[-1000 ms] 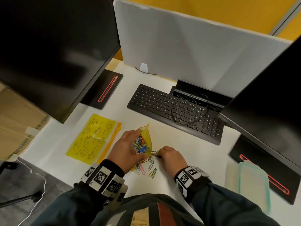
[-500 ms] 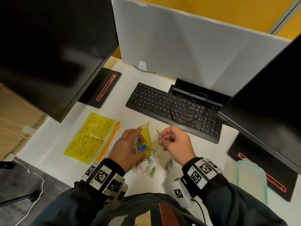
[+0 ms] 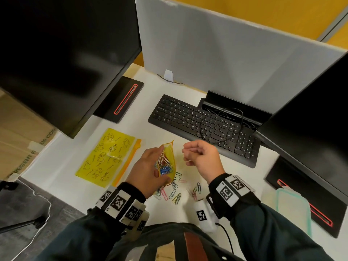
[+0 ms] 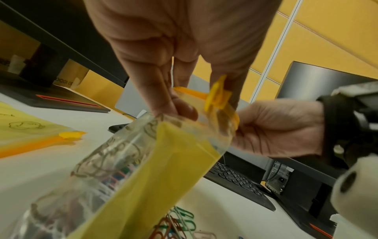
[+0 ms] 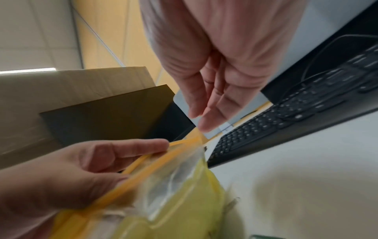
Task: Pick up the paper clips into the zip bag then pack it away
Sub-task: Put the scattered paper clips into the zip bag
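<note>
Head view has the yellow zip bag (image 3: pixel 168 162) held up just above the white table (image 3: pixel 67 162), its mouth pulled wide, with a tangle of coloured wire paper clips (image 3: pixel 164 163) showing inside. One wall of the bag is clear film printed with line drawings, the other opaque yellow, and an orange zip strip runs along the rim. Much of the bag is hidden behind the left hand (image 3: pixel 148 172), whose thumb and fingers pinch that rim to keep it open. Loose paper clips on the table (image 3: pixel 174 194) lie scattered just below the bag, some tucked under the left wrist and hard to count.

Beside the bag's mouth hovers the right hand (image 3: pixel 202 159), fingertips drawn together; its grip looks closed, but the blur there leaves me unable to tell whether it holds a clip.

To the left a second yellow zip bag (image 3: pixel 106 156) lies flat, glossy and printed with the same doodles. Farther back sits a black keyboard (image 3: pixel 188 117) with a thin cable looped over its keys, between two dark monitors cut off by the frame. At the right edge a pale container with a mint-green rim (image 3: pixel 293 210) is blurred.
</note>
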